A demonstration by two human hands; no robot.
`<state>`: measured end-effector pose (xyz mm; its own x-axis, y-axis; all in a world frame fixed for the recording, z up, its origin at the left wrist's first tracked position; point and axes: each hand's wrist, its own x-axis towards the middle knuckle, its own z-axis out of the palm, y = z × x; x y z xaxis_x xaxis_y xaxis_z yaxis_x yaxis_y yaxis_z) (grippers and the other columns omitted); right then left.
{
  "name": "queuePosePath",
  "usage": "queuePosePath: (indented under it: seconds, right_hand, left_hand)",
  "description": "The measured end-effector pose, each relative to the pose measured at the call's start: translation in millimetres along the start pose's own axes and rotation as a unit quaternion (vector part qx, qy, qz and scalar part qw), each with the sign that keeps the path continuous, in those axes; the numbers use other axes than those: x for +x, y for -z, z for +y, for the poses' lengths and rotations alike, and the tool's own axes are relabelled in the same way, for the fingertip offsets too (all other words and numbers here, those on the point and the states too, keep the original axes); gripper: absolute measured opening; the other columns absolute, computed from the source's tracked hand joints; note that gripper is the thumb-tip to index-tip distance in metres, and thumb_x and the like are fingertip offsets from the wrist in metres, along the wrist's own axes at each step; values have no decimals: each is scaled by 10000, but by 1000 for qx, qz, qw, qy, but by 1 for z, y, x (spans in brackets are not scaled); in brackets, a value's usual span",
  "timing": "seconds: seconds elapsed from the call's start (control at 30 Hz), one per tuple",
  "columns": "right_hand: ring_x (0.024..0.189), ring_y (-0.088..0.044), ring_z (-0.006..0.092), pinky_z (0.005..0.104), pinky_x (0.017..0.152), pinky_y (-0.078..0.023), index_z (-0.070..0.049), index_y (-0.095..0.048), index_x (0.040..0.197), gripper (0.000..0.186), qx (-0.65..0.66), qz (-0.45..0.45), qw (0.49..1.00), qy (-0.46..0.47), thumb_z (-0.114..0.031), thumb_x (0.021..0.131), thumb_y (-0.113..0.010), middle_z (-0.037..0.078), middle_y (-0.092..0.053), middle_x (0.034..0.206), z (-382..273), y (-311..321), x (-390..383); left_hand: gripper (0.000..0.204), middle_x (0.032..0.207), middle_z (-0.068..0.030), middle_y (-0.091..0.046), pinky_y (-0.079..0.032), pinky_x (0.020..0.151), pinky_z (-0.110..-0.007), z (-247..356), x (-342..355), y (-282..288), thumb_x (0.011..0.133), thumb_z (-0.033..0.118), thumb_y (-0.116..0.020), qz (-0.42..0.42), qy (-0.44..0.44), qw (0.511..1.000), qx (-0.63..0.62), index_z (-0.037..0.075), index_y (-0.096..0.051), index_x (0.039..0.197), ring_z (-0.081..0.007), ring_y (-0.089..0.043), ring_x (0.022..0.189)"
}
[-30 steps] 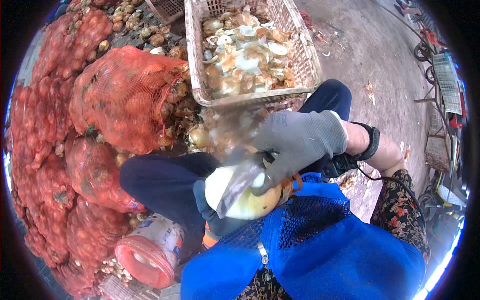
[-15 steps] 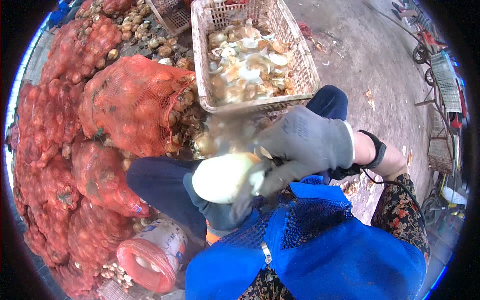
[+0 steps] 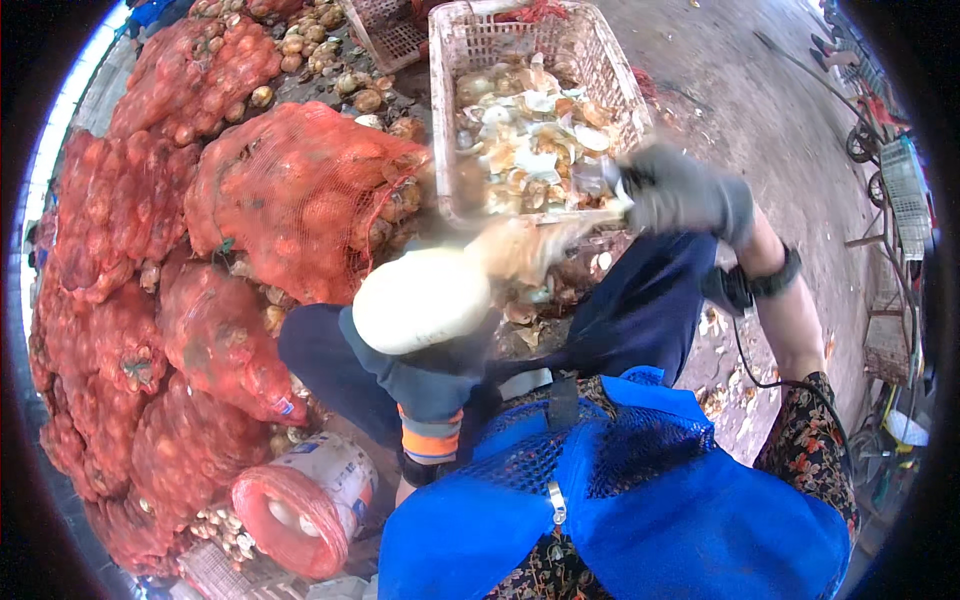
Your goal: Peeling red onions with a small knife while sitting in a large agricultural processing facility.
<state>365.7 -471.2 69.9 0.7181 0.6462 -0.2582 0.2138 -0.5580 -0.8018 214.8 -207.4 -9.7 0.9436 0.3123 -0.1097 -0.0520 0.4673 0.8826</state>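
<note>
My left hand [image 3: 425, 375], in a dark grey glove with an orange-striped cuff, is closed around a large peeled white onion [image 3: 425, 300] above my left knee. My right hand [image 3: 690, 195], gloved in grey and smeared by motion, is closed near the front right corner of a crate. A blurred strip of brown onion skin [image 3: 530, 245] stretches from beside the onion toward its fingers. Whether the right hand also holds a tool cannot be made out. The dirty white plastic crate [image 3: 440, 140] in front of me contains loose skins and onion pieces [image 3: 540, 150].
Red mesh sacks of onions [image 3: 290, 190] are piled along the left. A white bucket [image 3: 335, 475] lined with red mesh stands by my left leg, pale onions inside. Loose onions [image 3: 310, 40] lie at the far left. A wheeled metal cart [image 3: 880, 190] stands at the right.
My right hand has swung away from the onion, forward and right toward the crate, trailing onion skin. The left hand keeps the onion, now slightly farther forward and left. The view has shifted a little.
</note>
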Motion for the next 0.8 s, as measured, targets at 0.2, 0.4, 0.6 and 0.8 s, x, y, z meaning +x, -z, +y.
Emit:
queuePosePath:
  seconds: [0.2,0.4,0.6,0.8]
  right_hand:
    - [669,-511,119,292,612,-445,-1,-521,1043,460,-389,170,890,-167,-266,736,-739,-1,-527,706,56,19,24]
    - [679,-469,79,243,588,-416,-28,-510,1116,506,214,0,977,-22,-466,869,-570,-12,-481,765,-11,-49,-2]
    - [465,-489,58,184,398,-366,-19,-480,1221,588,493,18,870,12,-521,922,-420,-2,-584,698,-28,-93,-5]
    - [573,-556,65,206,439,-433,21,-518,1166,459,551,-9,834,44,-372,942,-440,41,-606,776,-39,-82,-15]
  left_hand:
    - [747,1380,-120,-373,-376,994,-498,7,17,2,838,599,-429,-62,-186,803,562,105,-297,1383,-343,-389,1230]
    - [694,1317,-209,-453,-427,973,-403,5,43,1,847,371,-562,-111,-322,814,471,-10,-317,1373,-293,-495,1169]
    - [685,1306,-217,-445,-422,958,-384,43,36,-64,875,384,-525,-194,-84,977,5,-51,-315,1361,-290,-496,1145]
    - [752,1286,-201,-453,-403,963,-388,30,25,-74,834,473,-539,-24,-190,968,162,-52,-345,1336,-291,-497,1129]
